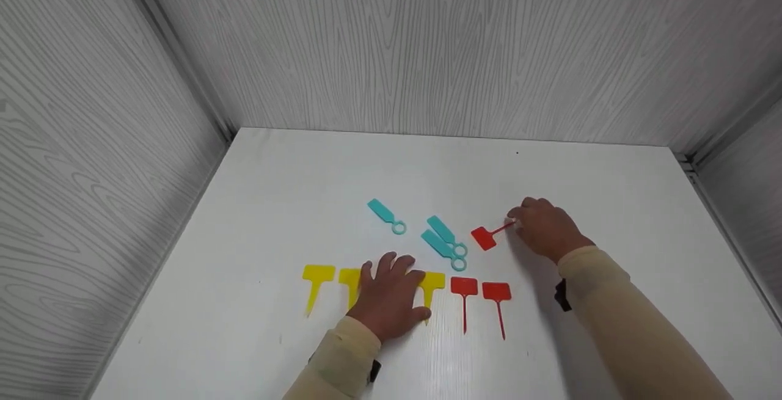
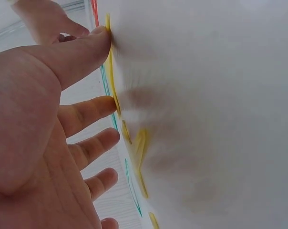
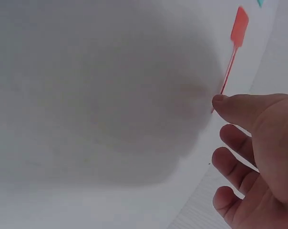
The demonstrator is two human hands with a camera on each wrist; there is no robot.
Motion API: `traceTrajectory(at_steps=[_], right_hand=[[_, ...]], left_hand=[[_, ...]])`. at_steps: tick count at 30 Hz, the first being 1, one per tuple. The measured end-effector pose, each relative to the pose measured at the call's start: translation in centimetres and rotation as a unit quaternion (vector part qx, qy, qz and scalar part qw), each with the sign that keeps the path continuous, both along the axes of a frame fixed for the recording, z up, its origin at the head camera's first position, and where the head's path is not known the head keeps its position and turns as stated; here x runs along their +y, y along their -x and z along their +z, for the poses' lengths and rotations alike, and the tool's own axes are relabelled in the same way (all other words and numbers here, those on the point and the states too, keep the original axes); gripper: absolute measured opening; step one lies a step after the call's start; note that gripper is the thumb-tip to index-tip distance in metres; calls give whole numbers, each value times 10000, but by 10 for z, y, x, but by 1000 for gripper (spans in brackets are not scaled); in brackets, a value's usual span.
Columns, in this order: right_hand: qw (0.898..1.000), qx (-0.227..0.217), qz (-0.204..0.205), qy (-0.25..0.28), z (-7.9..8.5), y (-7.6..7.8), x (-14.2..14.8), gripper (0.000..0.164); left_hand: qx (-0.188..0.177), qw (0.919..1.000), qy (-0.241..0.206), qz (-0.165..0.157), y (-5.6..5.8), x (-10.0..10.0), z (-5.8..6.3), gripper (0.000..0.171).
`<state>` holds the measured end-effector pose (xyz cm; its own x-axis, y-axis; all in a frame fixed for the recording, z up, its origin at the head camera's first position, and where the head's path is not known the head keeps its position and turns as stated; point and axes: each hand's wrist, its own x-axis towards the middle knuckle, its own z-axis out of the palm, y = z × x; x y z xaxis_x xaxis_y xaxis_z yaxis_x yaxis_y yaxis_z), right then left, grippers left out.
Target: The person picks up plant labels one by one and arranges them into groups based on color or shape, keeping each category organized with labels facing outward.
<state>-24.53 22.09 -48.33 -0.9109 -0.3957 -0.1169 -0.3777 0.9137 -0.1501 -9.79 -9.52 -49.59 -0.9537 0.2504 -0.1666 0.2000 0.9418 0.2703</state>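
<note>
My right hand (image 1: 545, 226) pinches the thin stem of a red T-shaped plant label (image 1: 484, 239), thumb (image 3: 221, 101) on its tip end. The label's flat head points left, towards the turquoise tags. My left hand (image 1: 388, 305) rests over the row of yellow T-shaped plant labels with its fingers spread. Its thumb (image 2: 100, 40) touches the pointed end of one yellow label (image 1: 433, 281), and the index fingertip lies at that label's head. Another yellow label (image 1: 349, 276) is partly hidden by this hand.
A further yellow label (image 1: 318, 273) lies at the row's left end. Two red labels (image 1: 464, 287) (image 1: 496, 292) continue the row on the right, stems towards me. Three turquoise ring-ended tags (image 1: 382, 210) lie behind the row. Wood-patterned panels (image 1: 391, 52) enclose the white table (image 1: 293, 180).
</note>
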Motion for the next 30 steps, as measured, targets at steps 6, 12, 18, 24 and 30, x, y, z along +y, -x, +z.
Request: traceTrajectory(at_steps=[6, 12, 18, 24, 30], right_hand=[[9992, -361, -113, 126, -7, 19, 8, 30], [9991, -362, -83, 188, -9, 21, 11, 23], [9991, -394, -46, 146, -5, 20, 7, 26], [9994, -310, 101, -135, -6, 15, 8, 29], [9950, -852, -402, 325, -3, 1, 12, 25]], left_hand=[[49, 10000, 63, -14, 0, 1, 0, 70], [40, 9999, 87, -73, 1, 1, 0, 70], [32, 10000, 55, -43, 1, -1, 0, 69], [-5, 10000, 8, -65, 1, 0, 0, 69], [127, 9999, 73, -62, -2, -2, 0, 68]])
